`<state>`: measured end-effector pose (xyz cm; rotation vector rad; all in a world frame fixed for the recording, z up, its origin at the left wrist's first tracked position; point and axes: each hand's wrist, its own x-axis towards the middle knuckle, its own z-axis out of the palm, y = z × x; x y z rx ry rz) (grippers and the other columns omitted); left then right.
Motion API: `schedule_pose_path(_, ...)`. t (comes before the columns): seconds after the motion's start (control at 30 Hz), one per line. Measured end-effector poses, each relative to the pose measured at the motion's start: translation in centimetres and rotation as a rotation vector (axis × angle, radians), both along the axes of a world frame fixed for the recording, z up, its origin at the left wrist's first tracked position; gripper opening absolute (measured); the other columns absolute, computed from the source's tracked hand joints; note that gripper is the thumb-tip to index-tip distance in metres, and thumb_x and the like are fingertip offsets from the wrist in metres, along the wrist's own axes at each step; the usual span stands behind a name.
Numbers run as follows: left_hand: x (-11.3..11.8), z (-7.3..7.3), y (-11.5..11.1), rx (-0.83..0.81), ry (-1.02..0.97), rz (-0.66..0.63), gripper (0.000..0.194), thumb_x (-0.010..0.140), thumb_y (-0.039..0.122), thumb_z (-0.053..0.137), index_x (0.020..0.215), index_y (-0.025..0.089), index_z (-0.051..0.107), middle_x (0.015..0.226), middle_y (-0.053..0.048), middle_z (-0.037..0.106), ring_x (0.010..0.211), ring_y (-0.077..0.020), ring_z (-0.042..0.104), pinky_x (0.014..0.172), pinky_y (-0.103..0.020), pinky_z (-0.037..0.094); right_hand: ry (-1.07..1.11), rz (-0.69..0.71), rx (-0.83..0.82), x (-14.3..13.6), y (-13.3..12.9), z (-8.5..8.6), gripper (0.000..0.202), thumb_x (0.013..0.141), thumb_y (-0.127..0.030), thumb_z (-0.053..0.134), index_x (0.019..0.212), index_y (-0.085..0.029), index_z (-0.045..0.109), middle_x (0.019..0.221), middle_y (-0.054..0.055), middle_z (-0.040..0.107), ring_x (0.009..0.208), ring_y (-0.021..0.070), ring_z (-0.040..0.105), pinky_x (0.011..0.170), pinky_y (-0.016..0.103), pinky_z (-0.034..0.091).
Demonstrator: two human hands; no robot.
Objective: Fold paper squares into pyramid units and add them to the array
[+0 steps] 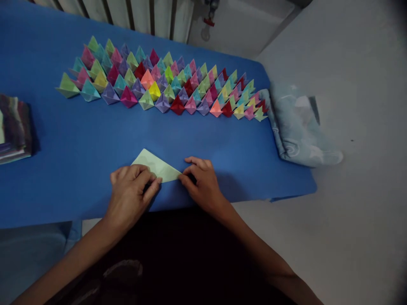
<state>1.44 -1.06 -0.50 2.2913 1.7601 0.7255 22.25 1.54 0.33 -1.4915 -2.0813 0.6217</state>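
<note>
A pale green sheet of origami paper, folded to a pointed shape, lies on the blue table near its front edge. My left hand is closed on the paper's left part, thumb and fingers pressing near its lower edge. At the right tip, my right hand pinches the corner between thumb and fingers. Part of the paper is hidden under the left fingers. Beyond my hands, folded paper boats in many colours stand in several close rows.
The blue table runs across the view. A stack of coloured paper or cloth sits at the left edge, and a folded light-blue cloth hangs over the right end. Behind are a radiator and a valve.
</note>
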Motion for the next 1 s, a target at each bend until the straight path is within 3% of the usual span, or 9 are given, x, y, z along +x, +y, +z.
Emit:
schedule_pose_path(0.37, -0.1, -0.3, 0.0, 0.07, 0.028, -0.008, 0.024, 0.095, 0.036, 0.056, 0.079, 0.019, 0.064, 0.093, -0.008, 0.068, 0.086, -0.0246, 0.059, 0.08, -0.041, 0.037, -0.034, -0.055, -0.03, -0.1, 0.3, -0.1, 0.015, 0.085, -0.027, 0.069, 0.074, -0.021, 0.062, 0.124, 0.007, 0.065, 0.116, 0.0265, 0.054, 0.097, 0.046, 0.038)
schedule_pose_path(0.6, -0.9, -0.3, -0.2, 0.057, 0.072, 0.007, 0.021, 0.094, 0.036, 0.058, 0.086, 0.018, 0.067, 0.096, -0.01, 0.067, 0.086, -0.0268, 0.059, 0.078, -0.042, 0.037, -0.041, -0.032, -0.068, 0.4, 0.6, 0.3, 0.003, 0.086, -0.023, 0.067, 0.088, -0.022, 0.065, 0.124, 0.007, 0.065, 0.117, 0.0253, 0.054, 0.098, 0.043, 0.039)
schedule_pose_path(0.8, -0.6, -0.3, -0.7, 0.174, 0.119, -0.07, 0.019, 0.096, 0.023, 0.055, 0.103, 0.027, 0.072, 0.098, -0.006, 0.07, 0.089, -0.0247, 0.06, 0.087, -0.045, 0.036, -0.27, 0.129, -0.128, -0.6, 0.8, 2.2, 0.025, 0.09, -0.01, 0.051, 0.109, -0.018, 0.064, 0.109, 0.01, 0.069, 0.102, 0.0243, 0.059, 0.092, 0.041, 0.043)
schedule_pose_path(0.9, -0.2, -0.1, -0.8, 0.194, 0.109, -0.188, 0.023, 0.097, 0.016, 0.051, 0.103, 0.024, 0.071, 0.101, -0.005, 0.072, 0.091, -0.0217, 0.064, 0.095, -0.046, 0.035, -0.317, 0.152, -0.137, -1.3, 0.7, 3.0, 0.029, 0.091, -0.011, 0.048, 0.116, -0.014, 0.063, 0.109, 0.013, 0.067, 0.097, 0.0236, 0.062, 0.086, 0.037, 0.046)
schedule_pose_path(1.0, -0.1, 0.0, -0.9, 0.201, 0.094, -0.218, 0.02, 0.095, 0.014, 0.052, 0.104, 0.019, 0.069, 0.102, -0.006, 0.074, 0.089, -0.0212, 0.066, 0.098, -0.047, 0.036, -0.244, 0.147, -0.203, -1.4, 0.7, 3.4, 0.037, 0.087, -0.011, 0.051, 0.123, -0.015, 0.061, 0.102, 0.011, 0.069, 0.088, 0.0214, 0.063, 0.079, 0.033, 0.047)
